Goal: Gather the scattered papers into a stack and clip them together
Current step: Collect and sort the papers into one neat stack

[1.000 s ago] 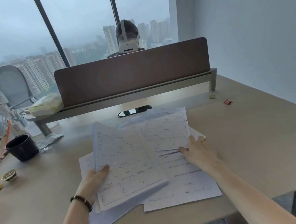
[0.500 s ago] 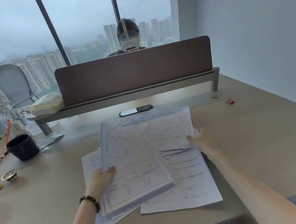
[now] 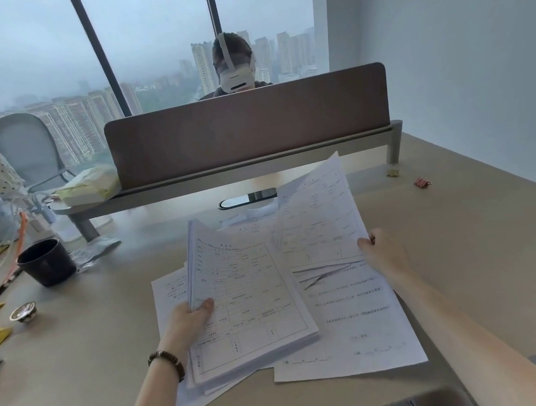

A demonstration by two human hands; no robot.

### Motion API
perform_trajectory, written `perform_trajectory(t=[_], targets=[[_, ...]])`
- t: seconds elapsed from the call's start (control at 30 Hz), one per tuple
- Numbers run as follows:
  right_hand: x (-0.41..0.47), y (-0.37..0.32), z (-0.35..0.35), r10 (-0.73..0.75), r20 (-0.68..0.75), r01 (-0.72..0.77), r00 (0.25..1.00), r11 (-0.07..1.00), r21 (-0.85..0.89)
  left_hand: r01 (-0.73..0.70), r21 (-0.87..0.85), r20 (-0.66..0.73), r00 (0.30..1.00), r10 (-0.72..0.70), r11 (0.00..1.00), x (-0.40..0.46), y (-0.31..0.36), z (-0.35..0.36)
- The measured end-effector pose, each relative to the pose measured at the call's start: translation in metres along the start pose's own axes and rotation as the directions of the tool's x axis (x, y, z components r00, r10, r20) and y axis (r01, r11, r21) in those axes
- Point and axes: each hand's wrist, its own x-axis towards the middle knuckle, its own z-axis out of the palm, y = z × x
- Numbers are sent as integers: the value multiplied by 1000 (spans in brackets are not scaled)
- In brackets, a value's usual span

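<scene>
Since half a second ago, right hand (image 3: 382,253) has lifted printed white sheet (image 3: 321,217), pinching its edge. Left hand (image 3: 190,323) grips thick white paper stack (image 3: 247,304) over loose sheets near beige desk (image 3: 466,281) front edge. Red binder clip (image 3: 422,182): far right corner.

We sit at a wide beige table (image 3: 466,281) whose far edge carries a brown rounded divider panel (image 3: 245,129) on a grey metal shelf rail (image 3: 288,159). Behind the panel, floor-to-ceiling windows (image 3: 149,33) with dark frames give hazy grey daylight and a view of high-rise blocks. Right of the panel stands a plain pale wall (image 3: 462,50). Left of the panel we see a light grey office chair (image 3: 26,149).
</scene>
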Motion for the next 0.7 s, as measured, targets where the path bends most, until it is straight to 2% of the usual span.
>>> perform_trajectory(t=[0.17, 0.3, 0.57, 0.7], targets=[[-1, 1, -6, 78, 135, -96, 988, 987, 127, 5, 2, -5, 1000, -5, 1000, 0, 0, 2], [-5, -10, -13, 31, 182, -56, 983, 989, 134, 10, 4, -1, 1000, -10, 1000, 2, -1, 1], [-27, -78, -48, -194, 188, 122, 963, 933, 340, 16, 7, -6, 1000, -16, 1000, 6, -4, 1], [-38, -103, -61, -280, 300, 93, 912, 853, 513, 6, 1, 2, 1000, -6, 1000, 4, -5, 1]])
